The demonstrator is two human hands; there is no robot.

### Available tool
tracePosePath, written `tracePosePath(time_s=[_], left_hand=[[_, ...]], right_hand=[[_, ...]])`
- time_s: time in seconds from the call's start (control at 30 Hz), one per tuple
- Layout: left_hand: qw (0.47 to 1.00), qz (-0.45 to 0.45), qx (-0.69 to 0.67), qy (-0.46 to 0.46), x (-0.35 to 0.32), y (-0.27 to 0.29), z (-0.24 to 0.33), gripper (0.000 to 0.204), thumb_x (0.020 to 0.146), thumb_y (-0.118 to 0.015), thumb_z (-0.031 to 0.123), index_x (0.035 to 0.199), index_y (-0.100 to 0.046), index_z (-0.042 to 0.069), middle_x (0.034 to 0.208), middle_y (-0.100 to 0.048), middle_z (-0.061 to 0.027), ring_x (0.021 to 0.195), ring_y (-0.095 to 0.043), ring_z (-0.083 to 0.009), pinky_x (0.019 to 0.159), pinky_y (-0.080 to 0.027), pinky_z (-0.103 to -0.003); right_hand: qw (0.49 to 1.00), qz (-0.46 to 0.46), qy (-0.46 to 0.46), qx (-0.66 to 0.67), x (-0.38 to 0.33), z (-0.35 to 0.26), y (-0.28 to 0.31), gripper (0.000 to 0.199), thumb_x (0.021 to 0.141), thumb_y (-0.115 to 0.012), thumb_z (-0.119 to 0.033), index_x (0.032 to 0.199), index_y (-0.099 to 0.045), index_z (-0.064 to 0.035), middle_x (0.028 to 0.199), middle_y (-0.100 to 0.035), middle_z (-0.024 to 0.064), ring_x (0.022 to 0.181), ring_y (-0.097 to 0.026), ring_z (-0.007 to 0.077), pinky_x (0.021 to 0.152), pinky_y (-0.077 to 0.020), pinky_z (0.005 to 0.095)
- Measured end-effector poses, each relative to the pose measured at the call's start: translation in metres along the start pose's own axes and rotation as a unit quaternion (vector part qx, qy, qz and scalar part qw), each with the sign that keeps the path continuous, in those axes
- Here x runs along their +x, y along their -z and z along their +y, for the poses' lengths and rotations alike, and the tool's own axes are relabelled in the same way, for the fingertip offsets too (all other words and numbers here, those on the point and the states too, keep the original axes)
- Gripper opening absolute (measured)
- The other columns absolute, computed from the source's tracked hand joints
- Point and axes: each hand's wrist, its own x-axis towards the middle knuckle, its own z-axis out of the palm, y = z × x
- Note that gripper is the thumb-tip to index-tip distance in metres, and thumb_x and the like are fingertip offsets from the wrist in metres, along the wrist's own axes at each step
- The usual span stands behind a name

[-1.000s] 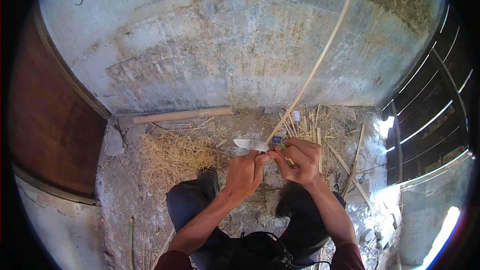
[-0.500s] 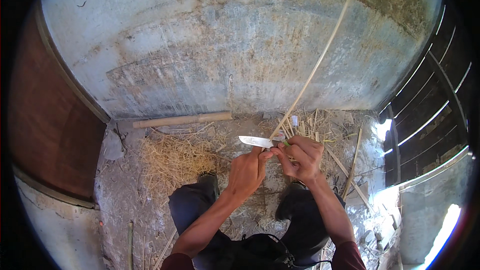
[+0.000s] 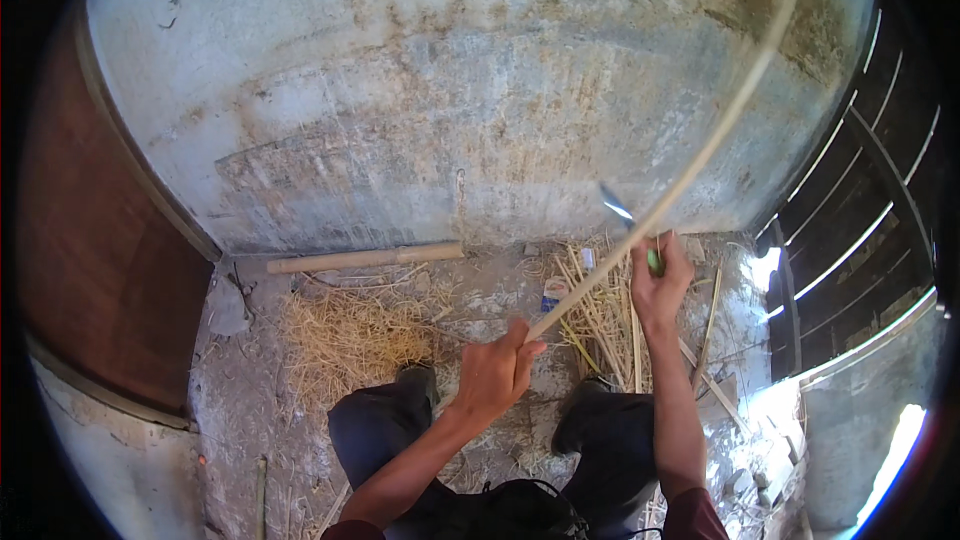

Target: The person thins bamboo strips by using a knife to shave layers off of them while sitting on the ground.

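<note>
The left hand (image 3: pixel 490 377) is gripping the low end of the strip (image 3: pixel 700 158), its fingers curling around it. The right hand (image 3: pixel 662 285) is holding the knife (image 3: pixel 617 206), fingers wrapping the green handle (image 3: pixel 655 262). The strip is slanting up to the right, passing before the knife. Farther, straw (image 3: pixel 350 325) is lying before the wall (image 3: pixel 380 140).

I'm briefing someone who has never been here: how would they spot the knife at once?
Face the big stained wall and look below its right half to the person's right hand. The knife juts from that hand, tip pointing up and left, crossed by a long pale strip. Its shiny metal blade sets it apart from the dull, straw-coloured strips nearby.
</note>
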Motion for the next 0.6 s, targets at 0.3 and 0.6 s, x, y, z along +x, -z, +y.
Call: tracePosePath(time_s=[0.3,0.6], left_hand=[[0.978,-0.020,-0.094,0.185,0.010,0.007,-0.029,0.053,0.119,-0.034,0.047,0.101,-0.055,0.002,0.055,-0.041,-0.0142,0.046,-0.046,-0.0342,0.051,-0.034,-0.050],[0.983,-0.024,-0.120,0.136,0.004,-0.008,-0.037,0.052,0.118,-0.037,0.047,0.098,-0.055,0.003,0.058,-0.038,-0.0128,0.047,-0.040,-0.0280,0.052,-0.031,-0.047]], right_hand=[[0.959,-0.049,-0.214,0.180,-0.002,0.008,0.007,0.022,0.109,-0.067,-0.026,0.104,-0.055,-0.0083,0.072,-0.047,-0.0074,0.064,-0.035,0.0036,0.060,-0.0284,0.0250],[0.982,-0.133,0.015,0.131,-0.027,-0.027,-0.002,0.029,0.095,-0.084,-0.021,0.112,-0.064,-0.0081,0.083,-0.074,0.0069,0.067,-0.067,0.0174,0.062,-0.0508,0.0326]])
